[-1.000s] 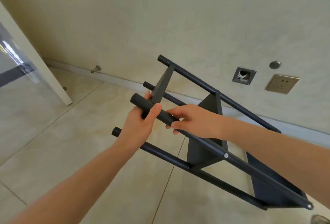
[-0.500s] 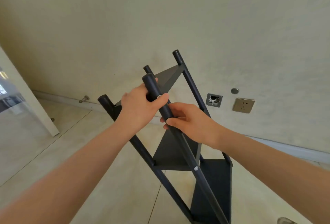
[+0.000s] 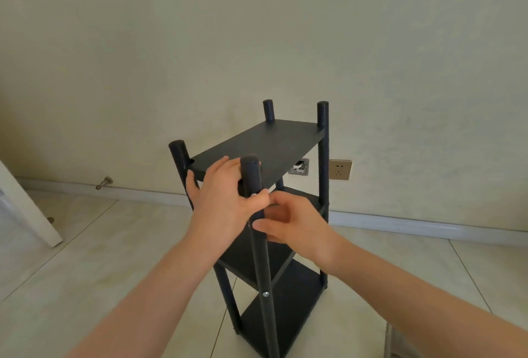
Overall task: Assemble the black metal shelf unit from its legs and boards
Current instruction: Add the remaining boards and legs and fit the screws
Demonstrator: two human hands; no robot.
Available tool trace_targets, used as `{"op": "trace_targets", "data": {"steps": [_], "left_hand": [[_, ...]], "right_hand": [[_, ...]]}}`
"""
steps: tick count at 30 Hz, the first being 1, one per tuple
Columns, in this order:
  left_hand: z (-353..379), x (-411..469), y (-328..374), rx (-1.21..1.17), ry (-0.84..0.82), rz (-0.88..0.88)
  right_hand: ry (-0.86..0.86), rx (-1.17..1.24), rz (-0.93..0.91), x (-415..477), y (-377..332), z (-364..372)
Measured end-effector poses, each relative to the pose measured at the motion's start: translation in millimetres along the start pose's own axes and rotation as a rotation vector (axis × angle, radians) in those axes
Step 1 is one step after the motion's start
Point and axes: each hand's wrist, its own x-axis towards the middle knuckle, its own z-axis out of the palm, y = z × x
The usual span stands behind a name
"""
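Two lower boards are showing only in part, with the left hand (image 3: pixel 223 195) and right hand (image 3: pixel 297 220) blocking the middle one. The near leg (image 3: pixel 264 272) is running off the bottom frame edge. The right fingertips are hiding behind that leg. The shelf unit (image 3: pixel 323 186) is standing upright on the floor (image 3: pixel 85 257) at frame centre. The left hand is wrapping the near leg's top at the top board (image 3: pixel 265 143) corner. The right hand is pinching the same leg just below, touching the left. The wall (image 3: pixel 400 72) is sitting close behind, with open floor lying lower left and right.
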Motion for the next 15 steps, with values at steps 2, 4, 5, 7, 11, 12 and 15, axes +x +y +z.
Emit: {"op": "trace_targets", "data": {"steps": [2, 4, 5, 7, 11, 12, 15], "left_hand": [[2, -8, 3, -0.003, 0.025, 0.013], [4, -15, 3, -0.047, 0.024, 0.039], [5, -20, 3, -0.080, 0.020, 0.047], [7, -27, 1, -0.127, 0.030, 0.041], [2, -32, -12, -0.165, 0.032, 0.004], [0, -33, -14, -0.186, 0.024, 0.010], [-7, -34, -19, -0.221, 0.004, 0.042]], "right_hand": [[0.035, 0.046, 0.013, -7, 4, 5], [0.021, 0.078, 0.023, -14, 7, 6], [-0.001, 0.079, 0.031, -18, 8, 4], [-0.041, 0.036, 0.050, -25, 10, -9], [0.094, -0.016, 0.151, -33, 21, -54], [0.165, -0.017, 0.187, -33, 25, -66], [0.327, -0.028, 0.263, -30, 37, -97]]}}
